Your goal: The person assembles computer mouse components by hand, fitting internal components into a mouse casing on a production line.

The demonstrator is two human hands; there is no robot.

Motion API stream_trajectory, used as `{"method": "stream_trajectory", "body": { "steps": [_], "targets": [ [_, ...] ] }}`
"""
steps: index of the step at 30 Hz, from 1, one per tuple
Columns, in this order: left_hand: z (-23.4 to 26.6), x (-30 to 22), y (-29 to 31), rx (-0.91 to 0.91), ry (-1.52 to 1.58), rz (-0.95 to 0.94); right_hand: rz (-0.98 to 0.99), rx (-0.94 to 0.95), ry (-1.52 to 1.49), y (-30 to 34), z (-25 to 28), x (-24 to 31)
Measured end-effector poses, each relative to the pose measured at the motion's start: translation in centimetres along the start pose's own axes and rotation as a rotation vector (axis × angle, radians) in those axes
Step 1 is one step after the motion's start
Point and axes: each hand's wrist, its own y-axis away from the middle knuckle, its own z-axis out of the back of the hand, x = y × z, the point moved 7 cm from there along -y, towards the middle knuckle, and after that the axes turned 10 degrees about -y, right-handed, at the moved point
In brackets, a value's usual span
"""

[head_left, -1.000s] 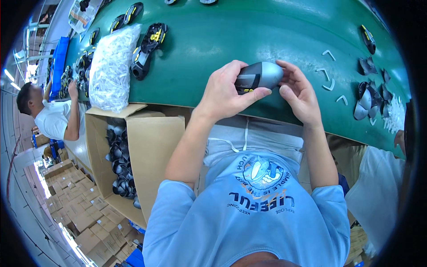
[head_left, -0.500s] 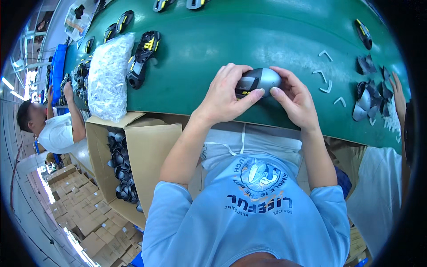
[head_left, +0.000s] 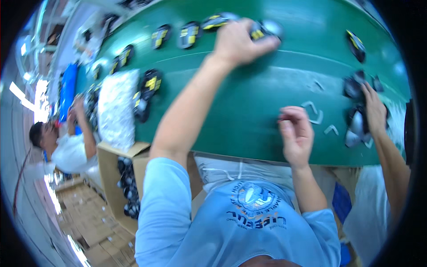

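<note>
Grey-domed part (head_left: 273,29) w/ yellow bits is out twd the table's (head_left: 213,95) far edge, abt mid-length, under the L hand (head_left: 242,42).

To handle it well, imo: keep it level, get the base flat on the table before easing pressure, & go slow, as the arm's well stretched. Keep knuckles clear of the black-yellow unit (head_left: 217,21) just L of the hand; a bump cd knock it askew.

Grip, L: thumb on the near side, fingers over the L end, so spread to abt the part's width & closed round it. Blur hides exact fingertip contact & whether the base touches the table.

Grip, R: R hand (head_left: 297,135) hangs nr the table's near edge, loosely curled, narrow gap thumb-to-fingers, nothing visible in it. White bent strips (head_left: 320,117) lie just R of it.

Further out: a co-worker's hand (head_left: 376,109) is over dark shells (head_left: 354,129) twd the R end. Clear plastic bag (head_left: 118,109) is at the near edge, L side, w/ an open carton (head_left: 108,173) below.
</note>
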Motion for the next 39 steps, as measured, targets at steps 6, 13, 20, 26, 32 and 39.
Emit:
{"method": "stream_trajectory", "body": {
  "steps": [6,13,20,26,32,39],
  "targets": [
    [-4.1,0.4,-10.2,0.105,-0.623,-0.039,0.065,0.12,0.146,-1.0,-0.1,2.4],
    [2.6,16.8,-4.9,-0.151,-0.726,0.449,0.227,0.128,0.776,-0.6,7.9,9.9],
    [1.5,26.4,3.2,-0.013,-0.659,0.671,0.302,0.142,1.538,-9.7,13.1,10.5],
    [3.2,13.9,8.6,-0.207,-0.017,0.339,0.119,0.243,1.653,-11.5,15.2,8.4],
    [2.0,1.1,17.8,-0.084,-0.009,-0.162,-0.093,0.235,0.348,-6.4,1.9,7.1],
    [-0.7,0.1,22.1,-0.038,0.081,-0.176,0.277,0.525,0.895,-4.0,-6.8,0.7]
  ]
}}
